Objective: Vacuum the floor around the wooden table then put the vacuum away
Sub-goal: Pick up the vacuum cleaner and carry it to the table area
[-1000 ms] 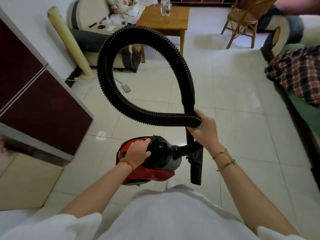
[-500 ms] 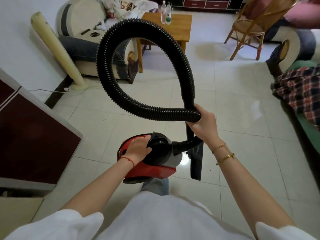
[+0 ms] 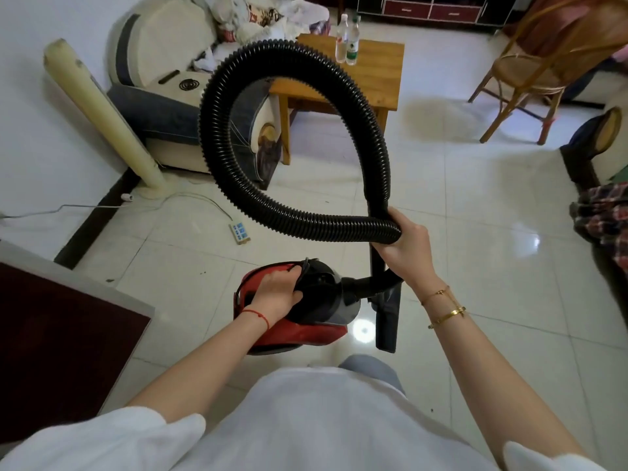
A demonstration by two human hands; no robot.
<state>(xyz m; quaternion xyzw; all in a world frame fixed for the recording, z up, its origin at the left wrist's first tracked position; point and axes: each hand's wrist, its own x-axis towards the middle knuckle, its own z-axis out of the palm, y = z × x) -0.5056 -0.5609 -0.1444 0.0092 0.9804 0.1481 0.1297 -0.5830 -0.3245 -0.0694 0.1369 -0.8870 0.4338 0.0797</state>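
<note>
A red and black canister vacuum (image 3: pixel 316 329) hangs above the tiled floor in front of me. My left hand (image 3: pixel 277 294) grips its top handle. My right hand (image 3: pixel 406 248) is closed around the black ribbed hose (image 3: pixel 217 158) and the rigid tube together, so the hose forms a large loop in the air. The black floor nozzle (image 3: pixel 387 321) dangles just right of the canister. The wooden table (image 3: pixel 377 73) stands further ahead, with two plastic bottles (image 3: pixel 347 40) on it.
A dark red cabinet (image 3: pixel 64 348) juts in at the left. A power strip (image 3: pixel 240 232) and cable lie on the floor ahead. A cream armchair (image 3: pixel 163 83) and leaning roll (image 3: pixel 102 113) stand left of the table; a rattan chair (image 3: pixel 543 66) and sofa at right.
I have moved forward toward the table while carrying the vacuum. The cabinet has slid back on my left and the power strip has come back into view. Both grips are unchanged.
</note>
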